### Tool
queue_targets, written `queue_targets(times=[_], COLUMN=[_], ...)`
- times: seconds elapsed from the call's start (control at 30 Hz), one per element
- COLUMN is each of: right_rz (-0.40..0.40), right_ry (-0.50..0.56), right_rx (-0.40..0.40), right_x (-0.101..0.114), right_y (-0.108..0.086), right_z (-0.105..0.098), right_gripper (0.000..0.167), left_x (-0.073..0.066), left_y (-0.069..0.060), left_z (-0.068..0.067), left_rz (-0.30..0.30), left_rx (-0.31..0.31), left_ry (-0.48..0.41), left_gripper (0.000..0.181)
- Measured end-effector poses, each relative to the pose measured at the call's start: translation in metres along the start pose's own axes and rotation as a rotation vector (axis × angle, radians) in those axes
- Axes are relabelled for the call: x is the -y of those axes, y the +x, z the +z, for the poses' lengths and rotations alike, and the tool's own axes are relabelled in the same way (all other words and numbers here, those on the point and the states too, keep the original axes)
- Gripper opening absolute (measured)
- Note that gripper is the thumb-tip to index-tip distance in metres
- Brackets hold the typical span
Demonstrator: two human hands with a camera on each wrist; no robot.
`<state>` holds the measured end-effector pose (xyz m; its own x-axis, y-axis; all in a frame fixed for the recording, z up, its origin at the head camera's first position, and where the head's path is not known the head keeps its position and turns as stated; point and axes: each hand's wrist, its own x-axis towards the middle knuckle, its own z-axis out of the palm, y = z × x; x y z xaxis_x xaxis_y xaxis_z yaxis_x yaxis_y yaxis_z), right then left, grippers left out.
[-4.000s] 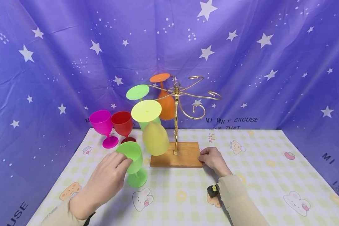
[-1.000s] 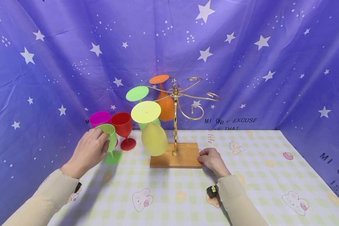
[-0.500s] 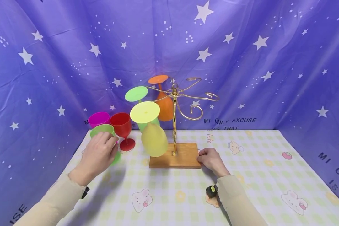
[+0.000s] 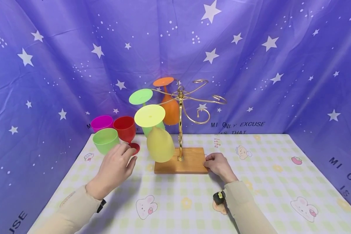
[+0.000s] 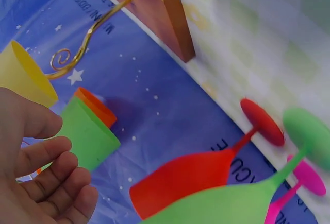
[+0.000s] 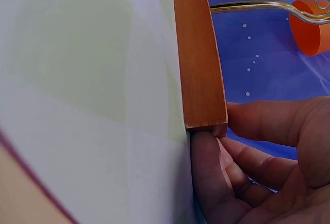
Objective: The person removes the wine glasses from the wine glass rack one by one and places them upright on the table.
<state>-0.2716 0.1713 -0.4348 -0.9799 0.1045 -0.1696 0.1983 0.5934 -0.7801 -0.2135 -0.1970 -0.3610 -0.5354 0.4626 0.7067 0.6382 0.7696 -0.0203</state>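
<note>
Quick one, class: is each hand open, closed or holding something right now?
Left hand: open, holding nothing.
Right hand: closed, holding the wooden base at its edge.

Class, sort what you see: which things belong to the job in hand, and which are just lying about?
Likely the job:
gold rack
wooden base, gripped by right hand
left hand
yellow goblet
hanging green goblet
orange goblet
standing green goblet
red goblet
magenta goblet

Just surroundings:
starry backdrop
checked tablecloth
</note>
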Motion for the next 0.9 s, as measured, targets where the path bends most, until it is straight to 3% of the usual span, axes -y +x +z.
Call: queue_targets(times=[0.23,0.47,0.57,0.73,0.9], right_rz=[-0.003,-0.003,-0.002,-0.001,0.008], right_ry=[-0.003,-0.003,-0.004,-0.010,-0.008], right_rx=[-0.005,-0.005,-0.005,-0.005,0.002], right_x=[0.000,0.000,0.000,0.001,0.002], right_y=[0.001,0.000,0.000,-0.001,-0.002], right_z=[0.000,0.000,0.000,0.000,-0.001], right_gripper=[0.018,0.019,0.019,0.019,0.019], left_x=[-0.009,-0.017,-0.019,-0.025,-0.032], left_y=[-0.001,0.005,0.010,0.022,0.038], left_z=[0.009,0.009,0.006,-0.003,-0.012], left_rz=[-0.044,-0.113,-0.122,-0.086,-0.023], left_rx=[-0.021,-0.102,-0.176,-0.328,-0.528], left_ry=[-0.027,-0.091,-0.128,-0.190,-0.205], left_gripper=[0.018,0.020,0.021,0.018,0.018])
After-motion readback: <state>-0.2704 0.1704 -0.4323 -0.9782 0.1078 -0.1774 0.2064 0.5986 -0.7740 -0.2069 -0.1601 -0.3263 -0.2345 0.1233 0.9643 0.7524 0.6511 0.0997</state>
